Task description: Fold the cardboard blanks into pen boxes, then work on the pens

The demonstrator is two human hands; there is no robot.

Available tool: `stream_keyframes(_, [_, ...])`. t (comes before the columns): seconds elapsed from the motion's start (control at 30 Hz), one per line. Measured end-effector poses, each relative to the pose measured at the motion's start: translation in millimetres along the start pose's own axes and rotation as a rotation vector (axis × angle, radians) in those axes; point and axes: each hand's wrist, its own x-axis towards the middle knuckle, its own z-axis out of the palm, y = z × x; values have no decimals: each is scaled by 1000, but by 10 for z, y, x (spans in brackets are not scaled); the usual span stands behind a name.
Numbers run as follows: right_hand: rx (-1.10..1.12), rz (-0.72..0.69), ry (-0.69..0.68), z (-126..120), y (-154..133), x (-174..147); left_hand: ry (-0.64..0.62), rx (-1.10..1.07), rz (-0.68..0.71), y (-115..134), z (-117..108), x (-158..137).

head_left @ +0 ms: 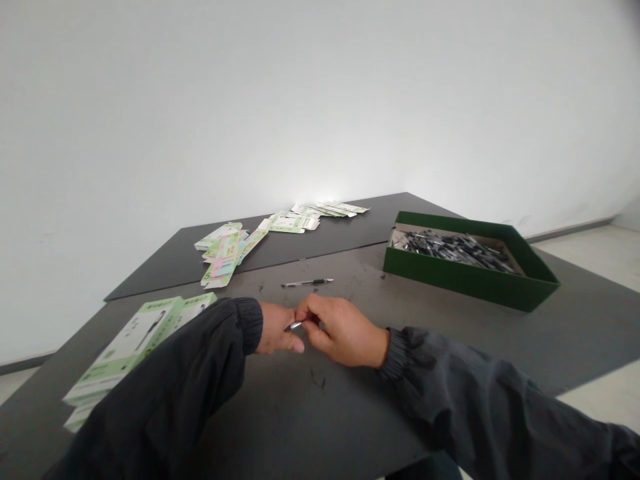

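My right hand (345, 330) is closed in a pinch around a pen (293, 326), with thumb and forefinger at one end. The pen's short visible part points left, into the gap between the thumb and forefinger of my left hand (277, 328). That thumb is stretched out, apart from the pen. The other left fingers are mostly hidden, their ends close to the right fingertips. Just beyond both hands, a second pen (307, 283), clear with black parts, lies on the dark grey table (320, 420).
At right, a green box (465, 281) holds many pens (450, 250). Stacked white-and-green cartons (135, 337) lie at left, partly behind my left sleeve. Flattened cartons (290, 222) and colourful cards (226, 257) lie farther back. A white wall (300, 100) stands behind the table.
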Motion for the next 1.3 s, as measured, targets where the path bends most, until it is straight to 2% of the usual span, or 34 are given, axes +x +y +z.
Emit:
stream_keyframes(0.23, [-10, 18, 3, 10, 0, -5, 15, -18, 6, -5, 10, -2])
stream_keyframes(0.43, [-2, 35, 27, 11, -2, -11, 26, -38, 69, -39, 17, 6])
stream_keyframes(0.9, [-138, -30, 19, 13, -9, -19, 16, -16, 3, -8, 14, -11])
stream_keyframes(1.07, [-117, -26, 19, 18, -2, -20, 26, -47, 50, -35, 32, 3])
stream_keyframes(1.3, [-79, -16, 13, 6, -3, -26, 11, -67, 29, -13, 19, -15])
